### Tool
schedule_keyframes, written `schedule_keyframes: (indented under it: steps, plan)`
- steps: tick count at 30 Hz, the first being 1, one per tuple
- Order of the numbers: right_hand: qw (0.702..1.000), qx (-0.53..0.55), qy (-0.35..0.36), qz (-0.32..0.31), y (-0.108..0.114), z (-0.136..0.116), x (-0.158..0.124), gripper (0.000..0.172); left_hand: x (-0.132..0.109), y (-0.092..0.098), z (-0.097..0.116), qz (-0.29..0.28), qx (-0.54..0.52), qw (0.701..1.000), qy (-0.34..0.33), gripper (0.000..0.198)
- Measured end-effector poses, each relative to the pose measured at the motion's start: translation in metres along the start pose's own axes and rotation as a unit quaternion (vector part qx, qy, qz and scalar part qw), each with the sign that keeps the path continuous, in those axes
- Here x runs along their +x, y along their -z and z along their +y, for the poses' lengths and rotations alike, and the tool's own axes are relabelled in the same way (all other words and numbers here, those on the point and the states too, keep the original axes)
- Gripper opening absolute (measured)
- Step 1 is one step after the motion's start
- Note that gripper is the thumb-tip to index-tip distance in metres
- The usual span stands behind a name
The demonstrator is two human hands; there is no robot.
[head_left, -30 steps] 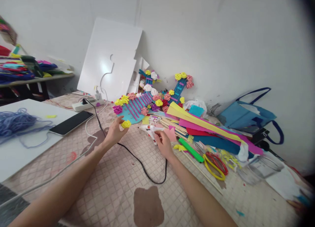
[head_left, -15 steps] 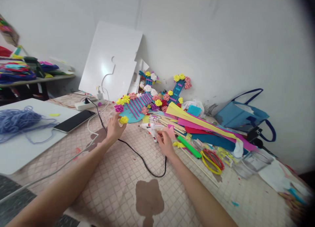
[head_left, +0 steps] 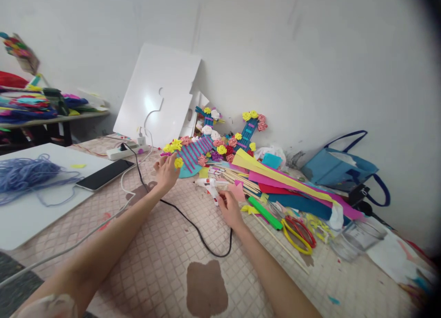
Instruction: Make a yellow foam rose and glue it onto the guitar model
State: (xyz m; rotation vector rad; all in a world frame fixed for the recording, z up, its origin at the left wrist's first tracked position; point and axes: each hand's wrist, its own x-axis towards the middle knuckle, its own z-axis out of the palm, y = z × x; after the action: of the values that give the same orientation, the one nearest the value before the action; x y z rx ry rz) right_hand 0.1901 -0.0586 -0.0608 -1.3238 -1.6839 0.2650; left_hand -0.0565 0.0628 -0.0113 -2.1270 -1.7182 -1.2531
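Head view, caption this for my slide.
Left hand holds a yellow paper flower at a turquoise craft; right hand touches a white glue gun.

craft workspace, coloured paper sheets [head_left: 285,178], scissors [head_left: 299,231], glue gun [head_left: 210,184], yarn [head_left: 27,173]

yellow paper flower [head_left: 178,162], white glue gun [head_left: 209,184], black cable [head_left: 193,224]

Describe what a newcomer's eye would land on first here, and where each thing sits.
The left hand holds a small yellow paper flower against a teal fan-shaped craft piece with purple sticks at centre. Right of it sprawls a pile of bright coloured paper sheets; a tangle of blue yarn lies far left.
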Motion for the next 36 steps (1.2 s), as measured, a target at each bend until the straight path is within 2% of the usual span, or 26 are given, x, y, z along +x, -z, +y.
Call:
schedule_keyframes:
  steps: [16, 27, 36]
  plan:
    - [1.0, -0.01, -0.005, -0.009, 0.0, 0.0, 0.0, 0.021, 0.009, -0.005, -0.017, -0.028, 0.066, 0.994, -0.077, 0.048]
    - [1.0, -0.018, -0.005, -0.016, 0.001, -0.001, 0.0, 0.019, 0.014, -0.005, -0.023, -0.034, 0.078, 0.988, -0.126, 0.032]
    - [1.0, -0.023, -0.008, -0.02, 0.001, -0.002, 0.0, 0.018, 0.016, -0.007, -0.028, -0.03, 0.08, 0.986, -0.145, 0.032]
